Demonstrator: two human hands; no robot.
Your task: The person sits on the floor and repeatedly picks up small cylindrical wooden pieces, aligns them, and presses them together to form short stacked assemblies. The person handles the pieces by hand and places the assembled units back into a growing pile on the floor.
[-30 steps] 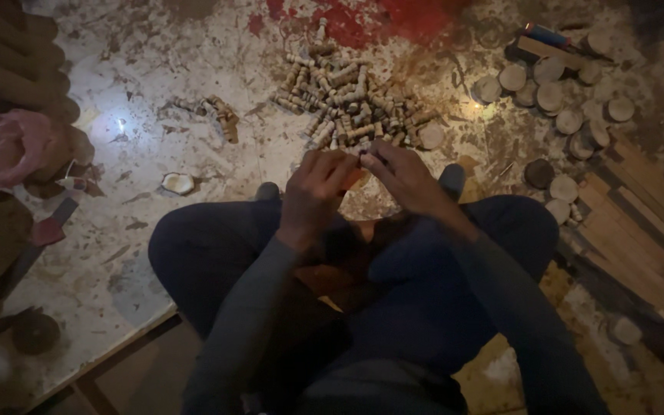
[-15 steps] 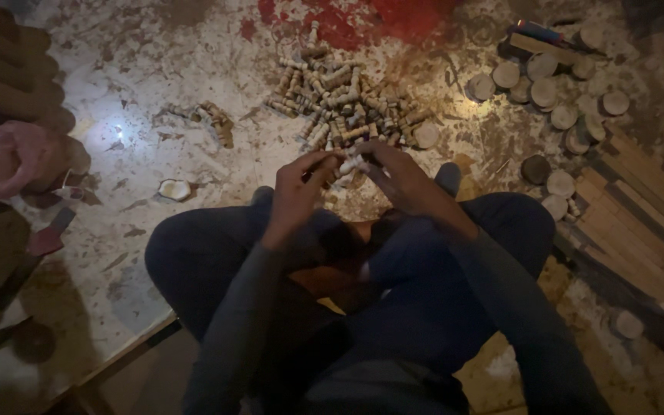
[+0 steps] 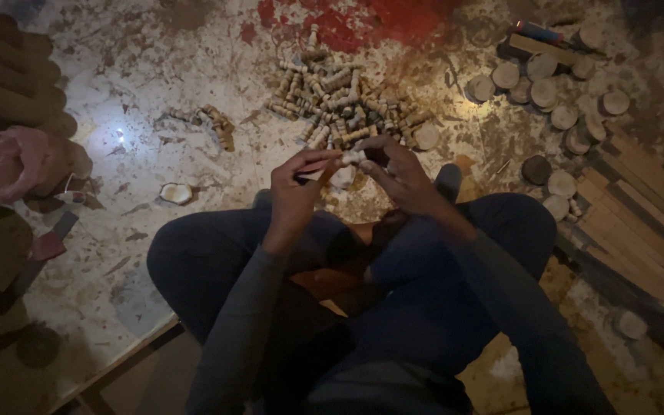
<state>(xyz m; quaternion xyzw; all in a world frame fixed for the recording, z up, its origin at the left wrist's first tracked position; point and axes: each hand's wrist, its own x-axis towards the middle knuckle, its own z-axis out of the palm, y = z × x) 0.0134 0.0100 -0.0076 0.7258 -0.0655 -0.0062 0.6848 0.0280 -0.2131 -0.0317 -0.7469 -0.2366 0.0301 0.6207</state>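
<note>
Left hand [image 3: 295, 194] and right hand [image 3: 401, 173] meet above knees, fingers pinched together on small pale wooden piece [image 3: 353, 157] and thin stick [image 3: 318, 170]. Pile of turned wooden pegs [image 3: 340, 107] on floor [image 3: 155, 92] just beyond; round wooden discs [image 3: 555, 100] toward floor's far right corner.

Both arms reach forward over the crossed legs, the sleeves grey. The left hand [image 3: 295, 192] is raised, its fingers curled and pinched together toward the right. The right hand [image 3: 403, 175] faces it, fingertips nearly meeting the left ones, the wrist bent slightly.
</note>
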